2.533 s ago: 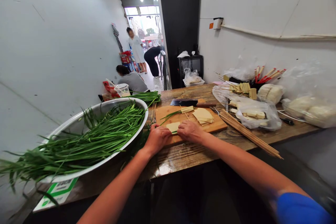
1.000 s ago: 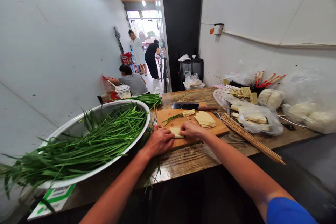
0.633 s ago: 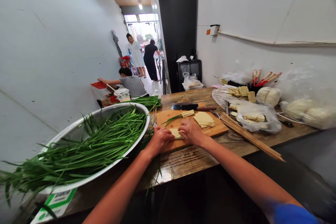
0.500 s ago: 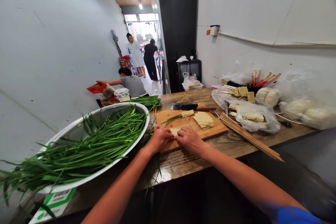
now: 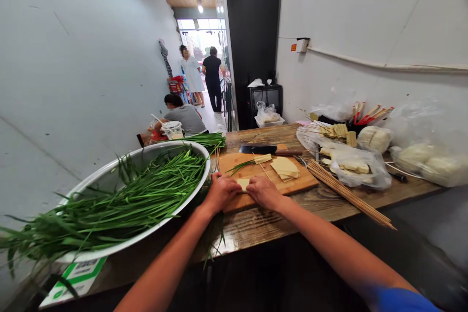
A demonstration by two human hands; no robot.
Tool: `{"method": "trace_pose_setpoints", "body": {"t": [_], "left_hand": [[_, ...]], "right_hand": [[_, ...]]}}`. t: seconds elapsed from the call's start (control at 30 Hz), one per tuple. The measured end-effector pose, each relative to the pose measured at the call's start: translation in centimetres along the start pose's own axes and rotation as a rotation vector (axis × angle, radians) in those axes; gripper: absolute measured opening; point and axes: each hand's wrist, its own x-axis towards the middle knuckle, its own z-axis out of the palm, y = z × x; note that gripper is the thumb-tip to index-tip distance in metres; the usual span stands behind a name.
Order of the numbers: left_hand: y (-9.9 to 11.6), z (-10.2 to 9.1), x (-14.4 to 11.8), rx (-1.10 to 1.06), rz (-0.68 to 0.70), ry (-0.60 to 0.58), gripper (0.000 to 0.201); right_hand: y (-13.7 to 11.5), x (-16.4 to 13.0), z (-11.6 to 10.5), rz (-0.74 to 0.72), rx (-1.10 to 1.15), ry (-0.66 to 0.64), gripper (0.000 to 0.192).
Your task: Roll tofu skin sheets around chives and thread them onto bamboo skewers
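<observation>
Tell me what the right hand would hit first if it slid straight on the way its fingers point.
The right hand points left, across the pale tofu-skin piece it presses on the cutting board. Straight on, it would probably meet the left hand first; their fingertips nearly touch already.

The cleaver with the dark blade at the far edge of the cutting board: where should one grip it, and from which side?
Grip the dark-bladed cleaver by its brown wooden handle, coming from the right. It lies flat with the blade pointing left, the handle end is bare, and the right hand is the nearer one.
</observation>
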Motion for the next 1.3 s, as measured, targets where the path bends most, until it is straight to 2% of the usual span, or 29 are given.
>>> {"method": "trace_pose_setpoints", "body": {"t": [0.1, 0.2, 0.43, 0.57, 0.7, 0.83, 0.9, 1.03, 1.17, 1.3], "left_hand": [[0.5, 0.2, -0.6, 0.111, 0.094, 0.028, 0.019], [0.5, 0.5, -0.5, 0.127, 0.081, 0.026, 0.018], [0.5, -0.2, 1.0, 0.11, 0.041, -0.11, 0.019], [0.5, -0.6, 1.5, 0.099, 0.04, -0.138, 0.018], [-0.1, -0.1, 1.3, 0.039, 0.008, -0.116, 0.016], [-0.8, 0.8, 0.6, -0.011, -0.08, -0.008, 0.015], [-0.9, 1.0, 0.3, -0.01, -0.05, 0.012, 0.015], [-0.8, 0.8, 0.3, 0.017, 0.039, -0.01, 0.018], [-0.6, 0.3, 1.0, 0.039, 0.045, -0.083, 0.019], [-0.3, -0.2, 1.3, 0.054, 0.02, -0.121, 0.02]], "right_hand": [[-0.1, 0.0, 0.0, 0.022, 0.029, 0.011, 0.03], [-0.2, -0.2, 0.0, 0.032, 0.033, 0.034, 0.028], [0.2, -1.0, 0.4, 0.065, 0.095, 0.063, 0.02], [-0.1, -1.1, 0.1, 0.049, -0.042, 0.084, 0.025], [0.0, -0.7, -0.3, 0.024, -0.078, 0.022, 0.027], [0.4, -0.4, -0.3, 0.016, -0.047, -0.027, 0.03], [0.4, -0.4, -0.1, 0.008, -0.069, -0.035, 0.03], [0.0, -0.8, 0.3, -0.011, -0.137, 0.004, 0.022], [-0.3, -1.0, 0.4, -0.021, -0.134, 0.037, 0.015], [0.0, -0.7, 0.0, -0.032, -0.149, -0.013, 0.02]]}}
